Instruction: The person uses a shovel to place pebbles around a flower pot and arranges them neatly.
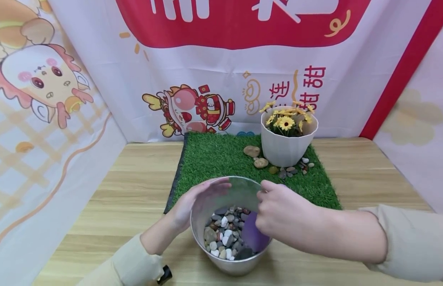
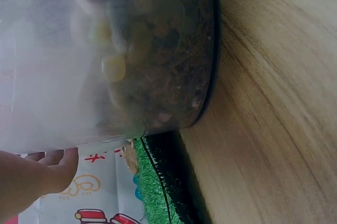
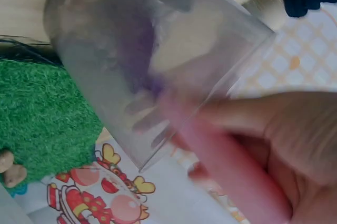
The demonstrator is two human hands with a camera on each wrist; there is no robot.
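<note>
R hand (image 1: 284, 210) grips purple scoop (image 1: 254, 235); L hand (image 1: 187, 201), fingers extended, at bucket (image 1: 239, 267); I'd ease under pebbles (image 1: 225, 234) w/ bucket braced

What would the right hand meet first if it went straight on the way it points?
Most likely the left wall of the clear container, with the left hand just outside it; depth is unclear, so the right hand might pass above the wall instead.

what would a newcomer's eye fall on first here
Probably the clear bucket of pebbles in the foreground, with a purple scoop inside, gripped by the right hand. Behind it, yellow flowers brighten a white pot on green turf.
</note>
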